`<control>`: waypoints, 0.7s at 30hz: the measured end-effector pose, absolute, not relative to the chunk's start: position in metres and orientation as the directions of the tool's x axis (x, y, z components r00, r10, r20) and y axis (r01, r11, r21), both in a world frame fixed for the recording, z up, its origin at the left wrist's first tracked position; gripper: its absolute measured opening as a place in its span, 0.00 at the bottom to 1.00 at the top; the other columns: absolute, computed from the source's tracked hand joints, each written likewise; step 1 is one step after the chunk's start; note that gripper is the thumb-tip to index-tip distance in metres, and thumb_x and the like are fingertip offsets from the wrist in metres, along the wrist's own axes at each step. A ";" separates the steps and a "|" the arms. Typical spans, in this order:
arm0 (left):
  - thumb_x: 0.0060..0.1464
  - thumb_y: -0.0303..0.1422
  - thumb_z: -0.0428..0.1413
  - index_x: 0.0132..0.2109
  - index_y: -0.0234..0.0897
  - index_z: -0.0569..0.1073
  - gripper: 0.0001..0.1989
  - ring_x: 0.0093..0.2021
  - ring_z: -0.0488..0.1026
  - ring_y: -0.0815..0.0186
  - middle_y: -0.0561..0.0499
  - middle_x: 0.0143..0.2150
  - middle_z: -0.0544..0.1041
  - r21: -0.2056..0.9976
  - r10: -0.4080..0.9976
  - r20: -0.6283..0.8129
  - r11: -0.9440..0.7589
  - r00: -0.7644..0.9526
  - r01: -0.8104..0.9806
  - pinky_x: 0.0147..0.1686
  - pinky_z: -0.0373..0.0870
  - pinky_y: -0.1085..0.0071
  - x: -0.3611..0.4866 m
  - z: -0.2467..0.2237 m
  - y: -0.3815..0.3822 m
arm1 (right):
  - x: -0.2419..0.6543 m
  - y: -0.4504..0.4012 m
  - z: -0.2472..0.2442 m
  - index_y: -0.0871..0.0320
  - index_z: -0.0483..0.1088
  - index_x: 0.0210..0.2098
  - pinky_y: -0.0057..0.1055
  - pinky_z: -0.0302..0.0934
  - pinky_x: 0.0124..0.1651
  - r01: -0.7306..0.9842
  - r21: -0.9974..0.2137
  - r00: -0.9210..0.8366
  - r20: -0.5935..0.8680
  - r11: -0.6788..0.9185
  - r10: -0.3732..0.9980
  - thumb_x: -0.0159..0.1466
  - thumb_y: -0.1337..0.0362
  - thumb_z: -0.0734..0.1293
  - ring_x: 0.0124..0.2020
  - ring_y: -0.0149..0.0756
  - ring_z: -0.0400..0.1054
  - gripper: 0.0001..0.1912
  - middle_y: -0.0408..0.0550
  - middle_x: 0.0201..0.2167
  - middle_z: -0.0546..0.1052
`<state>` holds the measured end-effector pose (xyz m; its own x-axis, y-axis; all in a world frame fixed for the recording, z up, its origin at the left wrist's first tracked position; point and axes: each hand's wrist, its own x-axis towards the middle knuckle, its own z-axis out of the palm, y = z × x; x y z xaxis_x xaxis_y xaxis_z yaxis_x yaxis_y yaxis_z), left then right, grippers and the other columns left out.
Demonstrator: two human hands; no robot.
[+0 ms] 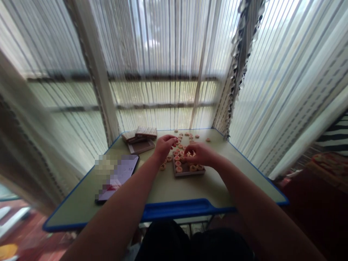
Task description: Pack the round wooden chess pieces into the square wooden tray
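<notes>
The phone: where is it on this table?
In the head view, the phone lies on the left side of the table, beside the person's left forearm, nearer than the flat brown boxes.

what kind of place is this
Probably a room in a home: a small blue-edged table stands against a window with sheer striped curtains, holding a phone and round wooden game pieces.

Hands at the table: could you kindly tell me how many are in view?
2: the left hand above the round game pieces, the right hand above the wooden tray; no others show.
</notes>
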<state>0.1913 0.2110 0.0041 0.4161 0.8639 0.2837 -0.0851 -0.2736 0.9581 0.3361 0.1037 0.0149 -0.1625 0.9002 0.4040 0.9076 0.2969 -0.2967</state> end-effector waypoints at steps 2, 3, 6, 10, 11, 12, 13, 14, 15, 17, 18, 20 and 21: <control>0.43 0.36 0.54 0.32 0.31 0.74 0.12 0.24 0.69 0.71 0.48 0.28 0.76 0.935 0.846 0.310 -0.354 0.434 0.020 0.23 0.63 0.75 0.191 0.000 0.214 | 0.335 0.100 0.019 0.58 0.73 0.31 0.25 0.52 0.30 0.894 -0.308 -0.203 0.369 0.326 0.907 0.52 0.60 0.67 0.26 0.28 0.60 0.09 0.42 0.23 0.70; 0.45 0.37 0.53 0.32 0.32 0.74 0.12 0.25 0.69 0.70 0.48 0.28 0.76 0.899 0.830 0.343 -0.426 0.439 0.104 0.25 0.63 0.74 0.191 -0.002 0.215 | 0.334 0.098 0.021 0.58 0.74 0.31 0.26 0.53 0.31 0.889 -0.309 -0.215 0.368 0.337 0.905 0.52 0.60 0.67 0.27 0.29 0.61 0.09 0.43 0.24 0.70; 0.49 0.37 0.51 0.32 0.34 0.76 0.13 0.29 0.71 0.67 0.48 0.29 0.77 0.620 0.735 0.481 -0.671 0.478 0.407 0.31 0.64 0.71 0.189 -0.008 0.216 | 0.333 0.094 0.026 0.58 0.74 0.30 0.27 0.55 0.36 0.883 -0.309 -0.227 0.377 0.353 0.898 0.52 0.62 0.67 0.32 0.32 0.63 0.08 0.44 0.26 0.71; 0.52 0.36 0.48 0.33 0.36 0.76 0.13 0.32 0.71 0.65 0.47 0.31 0.77 0.282 0.640 0.517 -0.754 0.569 0.593 0.33 0.63 0.71 0.187 -0.011 0.214 | 0.334 0.091 0.027 0.55 0.75 0.30 0.29 0.55 0.39 0.882 -0.324 -0.244 0.310 0.343 0.919 0.51 0.61 0.68 0.34 0.34 0.63 0.07 0.44 0.29 0.70; 0.52 0.36 0.47 0.33 0.37 0.76 0.13 0.32 0.71 0.65 0.48 0.32 0.77 0.251 0.641 0.515 -0.748 0.570 0.614 0.33 0.63 0.71 0.187 -0.010 0.213 | 0.334 0.091 0.027 0.54 0.75 0.30 0.29 0.55 0.39 0.883 -0.325 -0.250 0.288 0.340 0.924 0.50 0.61 0.69 0.35 0.34 0.63 0.07 0.44 0.29 0.70; 0.53 0.36 0.47 0.34 0.37 0.75 0.14 0.32 0.71 0.65 0.48 0.32 0.77 0.232 0.646 0.515 -0.738 0.563 0.634 0.34 0.63 0.71 0.187 -0.010 0.213 | 0.334 0.091 0.026 0.54 0.76 0.30 0.29 0.56 0.40 0.885 -0.321 -0.258 0.268 0.338 0.928 0.50 0.60 0.69 0.35 0.35 0.63 0.08 0.44 0.30 0.70; 0.53 0.36 0.46 0.35 0.37 0.75 0.14 0.33 0.71 0.65 0.48 0.32 0.77 0.219 0.651 0.518 -0.729 0.556 0.649 0.34 0.63 0.72 0.187 -0.009 0.213 | 0.334 0.091 0.025 0.53 0.76 0.30 0.30 0.55 0.41 0.888 -0.313 -0.264 0.254 0.338 0.930 0.50 0.58 0.69 0.36 0.36 0.63 0.08 0.44 0.30 0.70; 0.53 0.36 0.46 0.35 0.37 0.75 0.14 0.33 0.71 0.65 0.48 0.33 0.76 0.210 0.654 0.520 -0.721 0.550 0.660 0.35 0.63 0.72 0.187 -0.009 0.213 | 0.334 0.092 0.024 0.52 0.76 0.30 0.32 0.55 0.42 0.891 -0.302 -0.271 0.246 0.339 0.931 0.50 0.57 0.69 0.37 0.37 0.63 0.09 0.45 0.31 0.70; 0.54 0.36 0.46 0.36 0.37 0.75 0.14 0.33 0.71 0.65 0.48 0.33 0.76 0.205 0.657 0.520 -0.716 0.545 0.668 0.35 0.63 0.72 0.186 -0.009 0.213 | 0.334 0.092 0.023 0.52 0.76 0.29 0.33 0.54 0.44 0.895 -0.289 -0.276 0.242 0.341 0.930 0.50 0.56 0.69 0.38 0.37 0.62 0.09 0.45 0.31 0.70; 0.54 0.36 0.46 0.35 0.37 0.75 0.14 0.33 0.71 0.66 0.48 0.32 0.76 0.198 0.659 0.520 -0.712 0.544 0.674 0.34 0.63 0.72 0.186 -0.009 0.213 | 0.333 0.094 0.021 0.51 0.76 0.29 0.36 0.52 0.48 0.903 -0.261 -0.285 0.232 0.342 0.930 0.50 0.55 0.69 0.39 0.39 0.62 0.09 0.45 0.32 0.70; 0.54 0.36 0.46 0.35 0.37 0.75 0.14 0.33 0.71 0.66 0.48 0.32 0.76 0.195 0.658 0.520 -0.713 0.546 0.673 0.34 0.63 0.72 0.186 -0.009 0.214 | 0.333 0.094 0.021 0.51 0.76 0.29 0.37 0.50 0.50 0.905 -0.252 -0.290 0.224 0.342 0.931 0.50 0.55 0.69 0.39 0.38 0.62 0.09 0.45 0.32 0.70; 0.54 0.37 0.46 0.35 0.37 0.75 0.14 0.33 0.71 0.66 0.48 0.32 0.76 0.193 0.653 0.514 -0.720 0.556 0.666 0.34 0.63 0.72 0.186 -0.009 0.214 | 0.333 0.096 0.020 0.51 0.77 0.29 0.39 0.48 0.52 0.906 -0.246 -0.299 0.204 0.345 0.932 0.50 0.56 0.69 0.37 0.37 0.63 0.09 0.45 0.32 0.70; 0.54 0.37 0.46 0.35 0.38 0.74 0.14 0.32 0.70 0.66 0.49 0.33 0.76 0.192 0.647 0.509 -0.728 0.568 0.658 0.34 0.63 0.72 0.186 -0.009 0.214 | 0.333 0.096 0.020 0.50 0.77 0.29 0.39 0.48 0.52 0.904 -0.247 -0.306 0.195 0.348 0.932 0.50 0.56 0.69 0.37 0.37 0.63 0.08 0.45 0.33 0.70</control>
<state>0.1859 0.2135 -0.0094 0.5679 0.6470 0.5089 0.6578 -0.7283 0.1919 0.3332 0.0963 0.0196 -0.3055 0.9320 0.1949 0.9044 0.3481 -0.2469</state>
